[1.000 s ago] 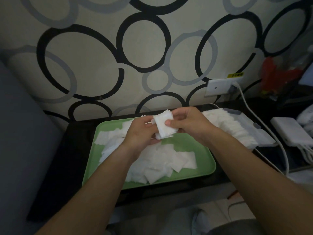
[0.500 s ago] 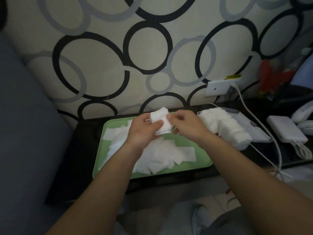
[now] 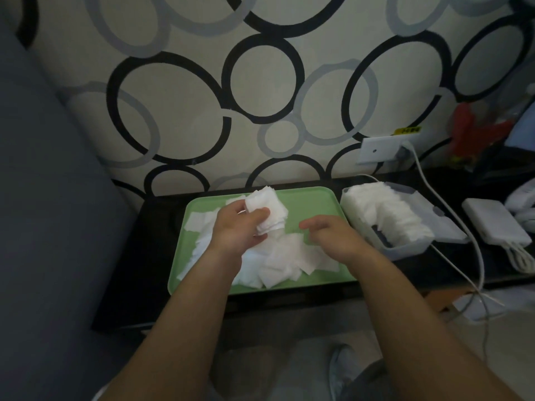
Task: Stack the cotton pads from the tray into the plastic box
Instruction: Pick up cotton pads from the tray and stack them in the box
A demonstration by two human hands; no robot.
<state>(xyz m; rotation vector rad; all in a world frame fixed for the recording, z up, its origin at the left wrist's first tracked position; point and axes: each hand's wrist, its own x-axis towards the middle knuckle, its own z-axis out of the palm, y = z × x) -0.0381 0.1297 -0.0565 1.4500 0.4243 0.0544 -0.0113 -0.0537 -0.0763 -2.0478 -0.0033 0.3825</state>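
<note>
Over far edge of tray [image 3: 315, 198]: gripping stack [image 3: 267, 208] with left hand [image 3: 237, 230] only.
Let go with right hand [image 3: 333, 237], fingers loose and empty, lowered toward pads [image 3: 289, 261] mid-tray; probably gathering more before box [image 3: 405, 250] by right edge.

White cotton pads [image 3: 289, 261] heaped on green tray [image 3: 318, 204], plastic box [image 3: 405, 250] part-filled.

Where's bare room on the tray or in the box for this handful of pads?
On the tray, bare green at the far right corner, between held stack and box. Box: a gap at its near end. Loose pads crowd the tray's middle and left.
</note>
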